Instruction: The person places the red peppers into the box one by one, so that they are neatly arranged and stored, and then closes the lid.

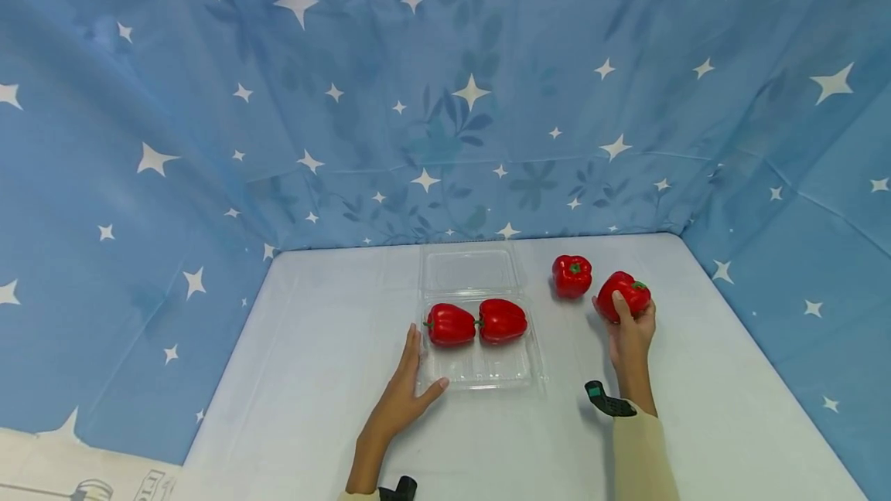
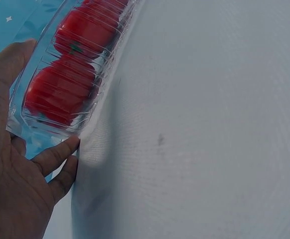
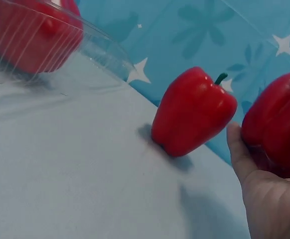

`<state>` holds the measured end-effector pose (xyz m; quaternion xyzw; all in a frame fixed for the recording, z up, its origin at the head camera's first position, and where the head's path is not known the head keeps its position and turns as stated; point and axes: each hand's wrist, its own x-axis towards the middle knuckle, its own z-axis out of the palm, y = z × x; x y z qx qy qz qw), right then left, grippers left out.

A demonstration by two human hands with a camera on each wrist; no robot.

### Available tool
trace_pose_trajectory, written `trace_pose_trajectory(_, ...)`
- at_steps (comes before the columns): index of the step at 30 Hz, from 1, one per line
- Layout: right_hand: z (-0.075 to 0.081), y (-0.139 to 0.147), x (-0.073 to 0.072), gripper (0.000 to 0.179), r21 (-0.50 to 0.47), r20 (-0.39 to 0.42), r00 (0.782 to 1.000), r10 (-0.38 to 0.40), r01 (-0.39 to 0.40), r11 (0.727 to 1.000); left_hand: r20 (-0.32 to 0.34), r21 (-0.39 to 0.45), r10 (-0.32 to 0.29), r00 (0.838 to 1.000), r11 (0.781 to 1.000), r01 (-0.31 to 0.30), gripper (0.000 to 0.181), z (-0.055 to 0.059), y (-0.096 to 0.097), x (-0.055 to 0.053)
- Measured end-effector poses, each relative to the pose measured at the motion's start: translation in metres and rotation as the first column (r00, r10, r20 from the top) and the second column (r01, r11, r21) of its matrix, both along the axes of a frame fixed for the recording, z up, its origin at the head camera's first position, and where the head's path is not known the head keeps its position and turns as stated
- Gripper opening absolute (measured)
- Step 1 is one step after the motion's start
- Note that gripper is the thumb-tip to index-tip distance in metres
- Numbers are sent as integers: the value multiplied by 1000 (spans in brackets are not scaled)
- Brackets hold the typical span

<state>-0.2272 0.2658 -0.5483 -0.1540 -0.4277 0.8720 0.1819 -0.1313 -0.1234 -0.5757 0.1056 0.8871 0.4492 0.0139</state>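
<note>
A clear plastic clamshell box lies with its lid folded back on the white table. Two red bell peppers, one at left and one at right, lie side by side in its far half. My left hand rests against the box's left side and near corner, fingers fairly straight and thumb spread. To the right of the box, my right hand grips a red bell pepper with a green stem. Another bell pepper stands upright on the table just left of that hand.
The white table ends at a blue star-patterned curtain at the back and both sides. A printed pale cloth shows at the lower left. Black straps sit on the wrists.
</note>
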Motion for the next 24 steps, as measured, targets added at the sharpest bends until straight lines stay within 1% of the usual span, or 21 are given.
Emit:
trace_pose_trajectory(5, 10, -8, 4, 70, 123, -2, 997, 73, -73, 990, 10, 2, 7, 1000, 1000, -7, 98, 1, -1, -1)
trace_pose_trajectory(9, 19, -17, 8, 72, 212, -15, 992, 122, -116, 970, 19, 9, 9, 1000, 1000, -9, 98, -1, -1, 0)
trace_pose_trajectory(13, 25, -28, 13, 71, 301, -16, 979, 203, -189, 935, 12, 4, 5, 1000, 1000, -5, 99, -2, 0, -1)
trace_pose_trajectory(17, 31, -40, 17, 70, 340, -21, 962, 271, -248, 907, 15, 3, 7, 1000, 1000, -7, 99, -1, 0, -1)
trace_pose_trajectory(19, 32, -46, 19, 72, 345, -45, 954, 297, -264, 901, 16, 4, 6, 1000, 1000, -6, 98, 0, 1, -1)
trace_pose_trajectory(21, 32, -51, 21, 73, 363, -64, 943, 325, -282, 888, 15, 4, 6, 1000, 1000, -6, 98, 1, 1, -1)
trace_pose_trajectory(23, 33, -55, 24, 74, 399, -61, 934, 352, -301, 866, 10, 5, 4, 1000, 1000, -4, 97, 2, 1, 0)
trace_pose_trajectory(24, 34, -58, 26, 75, 425, -50, 929, 366, -312, 850, 12, 1, 5, 1000, 1000, -5, 97, 2, 1, 0)
